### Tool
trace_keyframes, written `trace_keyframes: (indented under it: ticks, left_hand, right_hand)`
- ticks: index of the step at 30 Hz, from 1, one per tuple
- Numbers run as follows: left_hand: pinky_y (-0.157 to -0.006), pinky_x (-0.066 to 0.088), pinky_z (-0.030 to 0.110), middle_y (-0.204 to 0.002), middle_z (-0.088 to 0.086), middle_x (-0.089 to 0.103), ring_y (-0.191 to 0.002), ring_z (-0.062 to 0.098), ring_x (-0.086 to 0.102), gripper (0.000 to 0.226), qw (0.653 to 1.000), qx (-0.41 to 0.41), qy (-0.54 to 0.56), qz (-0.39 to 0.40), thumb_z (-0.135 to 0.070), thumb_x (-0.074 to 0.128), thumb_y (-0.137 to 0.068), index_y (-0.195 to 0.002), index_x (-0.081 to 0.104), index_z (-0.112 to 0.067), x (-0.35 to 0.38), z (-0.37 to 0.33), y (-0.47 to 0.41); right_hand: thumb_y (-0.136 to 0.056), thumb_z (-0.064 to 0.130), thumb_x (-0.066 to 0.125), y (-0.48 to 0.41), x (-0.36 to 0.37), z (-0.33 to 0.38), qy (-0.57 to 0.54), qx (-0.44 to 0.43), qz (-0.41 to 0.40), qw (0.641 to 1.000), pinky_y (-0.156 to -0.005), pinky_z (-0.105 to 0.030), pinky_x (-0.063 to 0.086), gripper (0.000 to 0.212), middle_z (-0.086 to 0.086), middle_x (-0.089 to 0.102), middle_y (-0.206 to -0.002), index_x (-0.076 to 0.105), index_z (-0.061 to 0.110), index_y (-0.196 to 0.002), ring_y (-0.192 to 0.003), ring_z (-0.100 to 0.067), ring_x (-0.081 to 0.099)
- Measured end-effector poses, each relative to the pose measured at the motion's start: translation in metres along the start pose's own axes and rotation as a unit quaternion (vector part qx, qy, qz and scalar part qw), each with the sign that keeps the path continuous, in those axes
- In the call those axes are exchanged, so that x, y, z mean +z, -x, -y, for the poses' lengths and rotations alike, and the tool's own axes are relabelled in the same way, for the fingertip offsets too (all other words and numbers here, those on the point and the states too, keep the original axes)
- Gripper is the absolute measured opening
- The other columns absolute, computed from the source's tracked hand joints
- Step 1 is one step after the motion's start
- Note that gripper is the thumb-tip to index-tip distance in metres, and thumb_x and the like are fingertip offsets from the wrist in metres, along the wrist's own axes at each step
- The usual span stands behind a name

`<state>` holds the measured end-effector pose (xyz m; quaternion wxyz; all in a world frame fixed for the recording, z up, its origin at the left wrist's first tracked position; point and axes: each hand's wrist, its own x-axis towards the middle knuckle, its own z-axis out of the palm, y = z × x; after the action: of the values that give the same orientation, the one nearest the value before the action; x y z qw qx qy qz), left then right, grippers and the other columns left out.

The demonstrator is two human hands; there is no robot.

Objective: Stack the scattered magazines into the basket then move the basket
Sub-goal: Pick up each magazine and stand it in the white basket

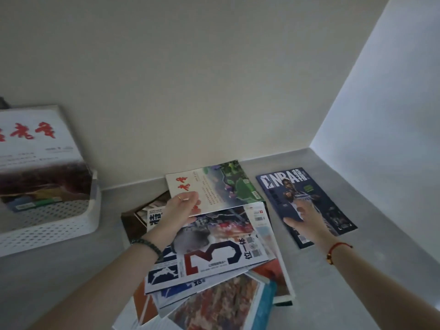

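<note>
A white perforated basket (54, 225) stands at the left with magazines stacked inside, a white one with red characters (35, 139) on top. Several magazines lie scattered in a loose pile (214, 263) at the centre of the grey surface. My left hand (181, 210) grips the near edge of a landscape-cover magazine with red characters (214, 186) and tilts it up. My right hand (307, 217) rests with fingers spread on a dark NBA magazine (297, 186) lying flat to the right of the pile, its thumb at the magazine's left edge.
A wall runs behind the surface, and a second wall closes the right side, forming a corner (309, 148). Bare grey surface (357, 294) shows at the right front and between basket and pile.
</note>
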<state>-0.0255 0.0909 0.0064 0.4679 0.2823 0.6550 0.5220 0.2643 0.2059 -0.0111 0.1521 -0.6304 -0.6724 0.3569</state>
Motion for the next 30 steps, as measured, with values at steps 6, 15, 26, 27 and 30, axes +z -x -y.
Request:
trace_keyframes:
  ticks: [6, 15, 26, 27, 30]
  left_hand:
    - [-0.079, 0.054, 0.031, -0.105, 0.001, 0.062, -0.092, 0.018, 0.063, 0.023, 0.998, -0.045, 0.015, 0.031, -0.029, 0.050, -0.090, -0.106, 0.053, -0.014, 0.077, 0.020, -0.002]
    - [-0.081, 0.053, 0.032, -0.082, 0.001, 0.066, -0.079, 0.018, 0.068, 0.024, 0.991, -0.099, 0.068, 0.049, -0.024, 0.054, -0.088, -0.107, 0.057, -0.009, 0.131, 0.045, -0.007]
    - [-0.077, 0.054, 0.040, -0.138, 0.003, 0.041, -0.119, 0.027, 0.046, 0.100, 0.962, -0.177, 0.105, 0.177, -0.068, 0.066, -0.052, -0.138, 0.027, -0.034, 0.169, 0.025, -0.011]
    - [-0.080, 0.052, 0.046, -0.137, 0.004, 0.041, -0.120, 0.030, 0.045, 0.100, 0.960, -0.185, 0.117, 0.177, -0.067, 0.068, -0.051, -0.136, 0.026, -0.036, 0.173, 0.022, -0.013]
    - [-0.086, 0.048, 0.051, -0.129, 0.011, 0.050, -0.109, 0.032, 0.053, 0.072, 0.975, -0.202, 0.067, 0.056, -0.026, 0.066, -0.079, -0.138, 0.024, -0.023, 0.166, 0.024, -0.019]
  right_hand:
    - [-0.073, 0.042, 0.069, -0.014, 0.005, -0.063, 0.114, 0.037, 0.039, 0.992, -0.111, -0.045, 0.026, 0.093, -0.008, 0.023, -0.150, 0.014, 0.018, -0.143, -0.138, -0.028, 0.022]
    - [-0.094, 0.009, 0.035, -0.024, 0.029, -0.082, 0.462, -0.080, 0.018, 0.883, -0.099, -0.038, 0.040, 0.053, -0.031, 0.031, -0.139, 0.012, -0.001, -0.141, -0.124, -0.039, 0.038]
    - [-0.096, 0.021, 0.032, 0.031, 0.007, -0.032, 0.171, -0.161, -0.015, 0.972, -0.047, -0.013, 0.046, 0.041, 0.002, 0.055, -0.076, 0.029, 0.012, -0.136, -0.054, -0.005, 0.054]
    - [-0.097, 0.024, 0.029, 0.044, 0.016, -0.029, 0.165, -0.191, 0.010, 0.967, -0.050, -0.009, 0.046, 0.041, 0.003, 0.057, -0.077, 0.028, 0.014, -0.137, -0.053, -0.001, 0.052]
    - [-0.096, 0.030, 0.035, 0.082, 0.034, -0.013, 0.197, -0.277, 0.072, 0.938, -0.056, -0.005, 0.042, 0.042, 0.003, 0.064, -0.080, 0.033, 0.023, -0.137, -0.060, -0.001, 0.055]
